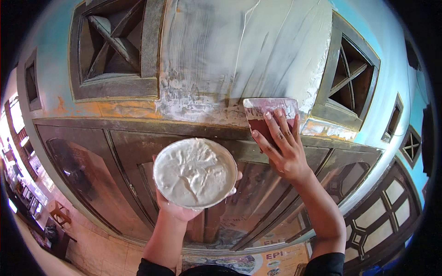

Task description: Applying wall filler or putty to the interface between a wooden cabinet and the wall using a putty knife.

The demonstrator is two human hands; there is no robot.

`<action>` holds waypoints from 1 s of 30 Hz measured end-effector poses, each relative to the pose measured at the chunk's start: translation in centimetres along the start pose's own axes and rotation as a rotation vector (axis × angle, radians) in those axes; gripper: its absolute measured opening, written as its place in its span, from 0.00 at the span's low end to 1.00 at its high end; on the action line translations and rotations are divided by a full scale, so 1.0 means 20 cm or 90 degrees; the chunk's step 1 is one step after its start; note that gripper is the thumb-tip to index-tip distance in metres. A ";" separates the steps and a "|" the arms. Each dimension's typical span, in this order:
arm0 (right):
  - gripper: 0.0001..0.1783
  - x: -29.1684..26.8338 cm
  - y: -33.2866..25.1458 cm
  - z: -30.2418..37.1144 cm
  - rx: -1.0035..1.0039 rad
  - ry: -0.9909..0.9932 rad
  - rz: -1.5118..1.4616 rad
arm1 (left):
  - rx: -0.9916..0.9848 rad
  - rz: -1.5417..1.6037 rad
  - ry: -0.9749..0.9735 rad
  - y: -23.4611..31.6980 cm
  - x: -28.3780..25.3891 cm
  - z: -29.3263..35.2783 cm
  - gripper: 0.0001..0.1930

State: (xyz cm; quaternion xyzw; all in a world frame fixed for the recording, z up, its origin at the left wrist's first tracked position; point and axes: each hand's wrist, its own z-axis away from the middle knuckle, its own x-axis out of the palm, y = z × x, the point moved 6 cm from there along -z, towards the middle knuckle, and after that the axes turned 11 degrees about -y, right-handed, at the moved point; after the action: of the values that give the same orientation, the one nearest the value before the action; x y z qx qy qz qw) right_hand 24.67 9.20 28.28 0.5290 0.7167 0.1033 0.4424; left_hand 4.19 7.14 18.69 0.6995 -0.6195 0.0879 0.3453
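Observation:
My left hand (177, 209) holds up a round tub of white wall putty (195, 172) from below, its fingers wrapped round the sides. The putty's surface is uneven, with ridges and a groove. To the right, my right hand (285, 147) grips a dark red, flat putty scraper (271, 112), fingers spread across its face. White putty smears the scraper's upper edge, which lies at the lower border of the plaster wall patch (244, 50). That patch carries streaky white and grey putty, with a thin raised ridge running down it.
Wooden vent frames with crossed bars, one on the left (115, 46) and one on the right (347, 76), flank the patch. Below runs a dark wooden door (124, 161) with glass panels. A small wooden stool (59, 212) stands on the tiled floor at lower left.

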 end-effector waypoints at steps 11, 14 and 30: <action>0.38 0.08 0.02 -0.12 0.044 0.083 -0.011 | 0.016 -0.060 -0.019 0.10 0.04 -0.08 0.58; 0.39 0.07 0.02 -0.15 0.080 0.069 -0.038 | 0.060 -0.008 0.106 0.10 -0.04 -0.04 0.56; 0.41 0.16 -0.07 -0.11 0.100 -0.005 -0.065 | 0.035 0.013 0.105 0.09 -0.04 -0.03 0.53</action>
State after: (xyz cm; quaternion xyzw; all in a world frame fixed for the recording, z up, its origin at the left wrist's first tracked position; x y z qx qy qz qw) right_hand 22.00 12.03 27.05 0.5251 0.7470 0.0216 0.4072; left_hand 2.43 8.09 19.33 0.6928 -0.5933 0.1655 0.3750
